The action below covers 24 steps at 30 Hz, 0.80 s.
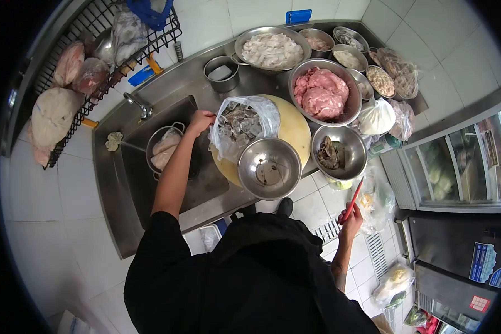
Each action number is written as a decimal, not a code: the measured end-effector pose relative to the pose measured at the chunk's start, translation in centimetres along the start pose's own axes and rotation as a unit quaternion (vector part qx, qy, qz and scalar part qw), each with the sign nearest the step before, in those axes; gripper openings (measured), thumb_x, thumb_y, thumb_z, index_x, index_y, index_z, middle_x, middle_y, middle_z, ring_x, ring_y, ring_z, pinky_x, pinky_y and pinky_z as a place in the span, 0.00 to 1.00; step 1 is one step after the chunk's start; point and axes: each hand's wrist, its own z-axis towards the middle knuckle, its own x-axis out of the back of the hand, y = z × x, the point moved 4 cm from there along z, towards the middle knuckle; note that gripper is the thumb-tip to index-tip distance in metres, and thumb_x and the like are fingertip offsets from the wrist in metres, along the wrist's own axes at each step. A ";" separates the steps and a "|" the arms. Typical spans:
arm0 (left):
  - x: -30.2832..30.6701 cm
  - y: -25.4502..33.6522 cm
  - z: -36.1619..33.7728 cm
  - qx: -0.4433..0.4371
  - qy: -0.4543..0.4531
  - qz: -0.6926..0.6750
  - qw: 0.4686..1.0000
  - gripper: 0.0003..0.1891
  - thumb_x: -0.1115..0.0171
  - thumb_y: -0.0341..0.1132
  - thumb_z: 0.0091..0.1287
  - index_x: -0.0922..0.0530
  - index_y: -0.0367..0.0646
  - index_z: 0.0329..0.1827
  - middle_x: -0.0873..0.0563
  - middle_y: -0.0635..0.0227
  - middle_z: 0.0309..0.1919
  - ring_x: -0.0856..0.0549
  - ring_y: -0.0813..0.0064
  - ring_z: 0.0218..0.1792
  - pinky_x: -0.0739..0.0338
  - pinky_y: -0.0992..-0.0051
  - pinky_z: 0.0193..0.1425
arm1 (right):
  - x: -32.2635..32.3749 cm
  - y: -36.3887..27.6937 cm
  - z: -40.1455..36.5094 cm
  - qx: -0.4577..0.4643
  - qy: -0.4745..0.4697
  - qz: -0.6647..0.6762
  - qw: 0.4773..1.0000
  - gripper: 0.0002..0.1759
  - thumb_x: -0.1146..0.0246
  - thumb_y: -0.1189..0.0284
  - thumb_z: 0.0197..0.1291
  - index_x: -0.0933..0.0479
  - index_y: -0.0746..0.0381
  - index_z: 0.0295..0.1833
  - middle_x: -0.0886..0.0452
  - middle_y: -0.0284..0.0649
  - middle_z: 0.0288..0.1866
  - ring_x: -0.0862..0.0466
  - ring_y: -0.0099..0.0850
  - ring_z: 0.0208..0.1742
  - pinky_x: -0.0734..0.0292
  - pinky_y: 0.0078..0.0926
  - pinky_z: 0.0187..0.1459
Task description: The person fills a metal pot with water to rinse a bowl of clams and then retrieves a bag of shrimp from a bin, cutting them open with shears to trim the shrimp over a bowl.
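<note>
My left hand (202, 121) reaches over the sink's edge, fingers closed on the rim of a clear plastic bag (219, 146). Greyish, glassy pieces (242, 123) that look like ice fill the bag, which lies open on a round yellowish cutting board (295, 125). A steel bowl (269, 161) with a few dark bits in it sits at the board's front edge, beside the bag. Low at the right, away from the counter, my right hand (350, 220) grips a slim red tool (353, 199), pointing up. Just beyond its tip, another steel bowl (355, 157) holds dark shrimp (331, 153).
A colander of pale meat (164, 149) stands in the sink (206, 192) below the faucet (142, 107). Behind the board are a large bowl of minced meat (321, 93) and a colander of white strips (273, 50). A wire rack (103, 86) overhangs the left; a glass-door fridge (456, 161) stands right.
</note>
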 end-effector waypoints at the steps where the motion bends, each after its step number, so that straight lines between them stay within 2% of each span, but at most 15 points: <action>1: 0.1 -0.2 0.1 0.001 0.002 -0.003 1.000 0.09 0.34 0.34 0.63 0.12 0.40 0.41 0.12 0.71 0.29 0.17 0.80 0.28 0.24 0.77 0.33 | -0.2 0.0 0.0 0.009 -0.004 -0.012 1.000 0.22 0.35 0.67 0.64 0.26 0.69 0.58 0.27 0.33 0.21 0.28 0.22 0.16 0.36 0.19 0.15; 3: 0.6 0.5 0.4 -0.119 0.048 0.077 0.989 0.11 0.34 0.36 0.63 0.13 0.36 0.40 0.11 0.63 0.30 0.14 0.73 0.30 0.22 0.73 0.36 | -0.4 -0.3 0.0 0.027 -0.010 -0.037 0.999 0.21 0.35 0.66 0.65 0.25 0.68 0.59 0.26 0.33 0.22 0.28 0.21 0.16 0.37 0.19 0.15; 4: 0.8 1.2 0.2 -0.119 0.049 0.076 0.989 0.11 0.34 0.36 0.63 0.13 0.36 0.40 0.11 0.63 0.30 0.14 0.73 0.30 0.22 0.73 0.36 | -0.5 -0.4 0.0 0.028 -0.011 -0.037 0.999 0.21 0.35 0.66 0.65 0.25 0.68 0.59 0.26 0.33 0.22 0.28 0.21 0.16 0.37 0.19 0.15; 6: 1.1 3.9 -1.1 -0.197 0.090 0.177 0.960 0.13 0.34 0.39 0.63 0.14 0.36 0.38 0.11 0.56 0.32 0.12 0.63 0.32 0.20 0.67 0.40 | -0.7 -0.5 -0.4 0.022 -0.007 -0.032 0.999 0.22 0.35 0.66 0.65 0.25 0.68 0.59 0.26 0.33 0.22 0.28 0.21 0.16 0.37 0.19 0.15; 10: 0.9 3.2 -0.3 -0.145 0.072 0.237 0.958 0.14 0.33 0.42 0.61 0.13 0.40 0.40 0.11 0.54 0.35 0.12 0.55 0.36 0.19 0.64 0.42 | -1.0 -0.7 -0.9 0.018 -0.019 -0.023 0.999 0.23 0.34 0.67 0.63 0.26 0.70 0.59 0.26 0.34 0.22 0.26 0.21 0.16 0.35 0.19 0.16; 12: 1.2 3.3 -0.8 -0.185 0.240 0.284 0.910 0.13 0.31 0.43 0.59 0.13 0.42 0.39 0.12 0.53 0.37 0.13 0.54 0.38 0.19 0.62 0.43 | -1.1 -0.9 -1.1 0.017 -0.008 -0.048 0.999 0.22 0.36 0.67 0.66 0.26 0.69 0.60 0.26 0.33 0.22 0.28 0.21 0.16 0.38 0.18 0.15; 16: -0.1 7.4 -3.5 -0.172 0.196 0.271 0.926 0.13 0.31 0.42 0.59 0.15 0.41 0.36 0.13 0.52 0.38 0.13 0.53 0.39 0.19 0.61 0.44 | -0.9 -1.2 -1.7 0.041 -0.007 -0.060 0.997 0.22 0.36 0.69 0.65 0.26 0.69 0.61 0.26 0.33 0.22 0.28 0.21 0.16 0.37 0.18 0.16; 18: -1.2 7.6 -4.1 -0.185 0.086 0.258 0.944 0.10 0.33 0.40 0.59 0.16 0.41 0.32 0.13 0.52 0.35 0.13 0.52 0.38 0.20 0.58 0.43 | -2.4 -3.6 -3.4 0.049 -0.061 -0.047 0.996 0.20 0.39 0.69 0.66 0.26 0.68 0.60 0.26 0.33 0.23 0.28 0.21 0.17 0.35 0.18 0.17; 19: -1.3 6.4 -2.9 -0.199 0.152 0.262 0.932 0.08 0.34 0.37 0.59 0.16 0.41 0.31 0.14 0.52 0.31 0.14 0.50 0.35 0.22 0.58 0.39 | -3.7 -4.5 -3.9 0.033 -0.111 0.005 0.993 0.22 0.39 0.69 0.66 0.27 0.69 0.61 0.26 0.33 0.24 0.27 0.22 0.17 0.35 0.19 0.16; 20: -1.3 6.7 -3.2 -0.200 0.152 0.263 0.932 0.08 0.34 0.37 0.59 0.16 0.41 0.31 0.14 0.52 0.31 0.14 0.50 0.35 0.22 0.58 0.39 | -5.3 -5.6 -4.6 0.017 -0.157 0.058 0.986 0.23 0.39 0.69 0.65 0.28 0.71 0.62 0.26 0.34 0.24 0.27 0.23 0.17 0.35 0.20 0.16; 21: -1.1 7.5 -3.8 -0.215 0.178 0.231 0.932 0.07 0.35 0.35 0.59 0.16 0.40 0.31 0.15 0.52 0.29 0.15 0.49 0.33 0.23 0.58 0.37 | -7.5 -7.3 -5.8 -0.015 -0.234 0.069 0.970 0.24 0.40 0.68 0.65 0.28 0.70 0.63 0.26 0.34 0.27 0.27 0.24 0.17 0.35 0.20 0.17; 23: -1.1 8.3 -5.0 -0.235 0.200 0.197 0.931 0.07 0.36 0.34 0.59 0.17 0.40 0.30 0.16 0.51 0.28 0.16 0.48 0.31 0.23 0.59 0.35 | -12.8 -10.1 -8.0 -0.069 -0.322 0.029 0.944 0.24 0.37 0.63 0.66 0.26 0.66 0.62 0.26 0.32 0.27 0.25 0.25 0.20 0.33 0.21 0.20; 24: -1.0 8.6 -5.6 -0.257 0.213 0.197 0.922 0.07 0.36 0.34 0.59 0.16 0.40 0.32 0.15 0.52 0.27 0.15 0.50 0.31 0.23 0.61 0.34 | -15.4 -9.7 -7.9 -0.128 -0.386 0.039 0.913 0.25 0.37 0.61 0.66 0.26 0.64 0.63 0.25 0.33 0.28 0.24 0.25 0.22 0.33 0.21 0.21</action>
